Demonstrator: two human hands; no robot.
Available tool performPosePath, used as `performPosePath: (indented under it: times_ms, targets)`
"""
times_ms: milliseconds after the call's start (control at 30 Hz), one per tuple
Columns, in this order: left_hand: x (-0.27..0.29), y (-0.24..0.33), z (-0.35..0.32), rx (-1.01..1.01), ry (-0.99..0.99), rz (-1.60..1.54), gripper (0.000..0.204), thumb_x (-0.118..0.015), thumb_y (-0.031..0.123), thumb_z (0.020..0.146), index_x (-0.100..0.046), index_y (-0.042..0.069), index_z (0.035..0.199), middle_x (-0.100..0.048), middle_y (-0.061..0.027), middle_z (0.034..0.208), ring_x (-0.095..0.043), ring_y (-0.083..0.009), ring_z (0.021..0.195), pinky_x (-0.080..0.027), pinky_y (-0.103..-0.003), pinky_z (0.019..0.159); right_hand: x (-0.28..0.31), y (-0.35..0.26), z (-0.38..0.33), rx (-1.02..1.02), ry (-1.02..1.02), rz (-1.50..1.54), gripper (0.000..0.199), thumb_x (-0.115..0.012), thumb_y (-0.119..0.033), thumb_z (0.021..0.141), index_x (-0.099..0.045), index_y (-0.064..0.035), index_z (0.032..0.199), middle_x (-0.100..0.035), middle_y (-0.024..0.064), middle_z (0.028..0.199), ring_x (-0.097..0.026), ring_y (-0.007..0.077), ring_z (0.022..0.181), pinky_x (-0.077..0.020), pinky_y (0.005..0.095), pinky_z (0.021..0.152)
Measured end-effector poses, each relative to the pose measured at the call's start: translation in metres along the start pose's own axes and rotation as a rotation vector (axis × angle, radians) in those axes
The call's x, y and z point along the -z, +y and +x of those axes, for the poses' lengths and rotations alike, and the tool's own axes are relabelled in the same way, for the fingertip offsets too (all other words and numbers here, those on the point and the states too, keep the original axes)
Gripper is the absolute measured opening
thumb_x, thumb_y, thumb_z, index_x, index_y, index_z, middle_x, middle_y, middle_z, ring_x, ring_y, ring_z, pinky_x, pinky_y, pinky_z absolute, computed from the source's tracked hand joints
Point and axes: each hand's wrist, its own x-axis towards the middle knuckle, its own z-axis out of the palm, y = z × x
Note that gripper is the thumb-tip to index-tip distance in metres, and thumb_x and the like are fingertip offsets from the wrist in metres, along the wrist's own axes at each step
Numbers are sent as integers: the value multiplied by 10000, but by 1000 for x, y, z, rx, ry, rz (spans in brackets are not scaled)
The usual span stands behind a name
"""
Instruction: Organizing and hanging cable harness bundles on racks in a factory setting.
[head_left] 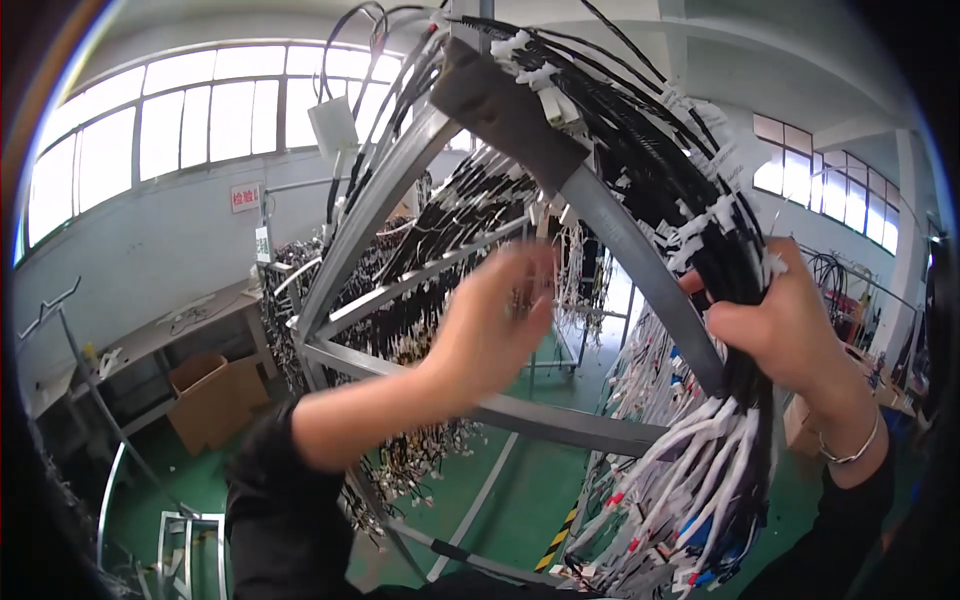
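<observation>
A thick bundle of black wire harnesses [640, 140] with white ties and connectors drapes over the top of a grey metal rack [640, 270]. My right hand [785, 320] is closed around the bundle where it hangs down the rack's right side. Below that grip, white-sleeved branches [700, 450] fan out with small white, red and blue connectors. My left hand [495, 310], somewhat blurred, is raised inside the rack's frame, its thumb and fingers apart with nothing visible between them. Dark padding [510, 115] wraps the rack's peak near the harnesses.
Behind the frame, many more harnesses [400, 310] hang on racks. To the left are a cardboard box [215, 400], a worktable [160, 345] and a metal stand [190, 550]. Yellow-black tape [560, 540] marks the green floor [480, 500]. A white flat piece [333, 127] hangs by the top.
</observation>
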Motion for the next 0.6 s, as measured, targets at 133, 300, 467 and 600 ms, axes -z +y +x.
performPosePath:
  times_ms: [133,300,467,600]
  targets:
    - [126,46,6,-459,578,666,344,-636,-25,792,-633,9,1135,-692,-125,825,-644,-160,659,-530,-287,707,14,-18,5,7,166,-89,473,-740,-116,656,-534,88,1030,-624,80,808,-588,138,699,-498,284,683]
    - [220,-13,99,-141,319,869,295,-663,255,903,-684,28,1090,-614,-31,715,-504,-76,606,-414,-269,551,53,-45,17,115,258,-41,242,-710,-176,581,-621,11,708,-511,103,910,-536,196,828,-409,281,800]
    - [204,-16,137,-260,544,608,293,-611,289,932,-700,40,1057,-604,-39,672,-501,-96,582,-379,-275,535,88,-38,39,316,250,-329,205,-637,-208,664,-627,-26,569,-588,98,796,-547,174,773,-352,268,837]
    - [195,-10,179,-137,663,512,311,-628,340,884,-706,51,966,-645,-140,711,-609,-282,657,-464,-397,655,106,-50,65,267,159,-204,210,-550,-145,726,-601,-43,550,-649,55,687,-582,121,705,-336,257,868]
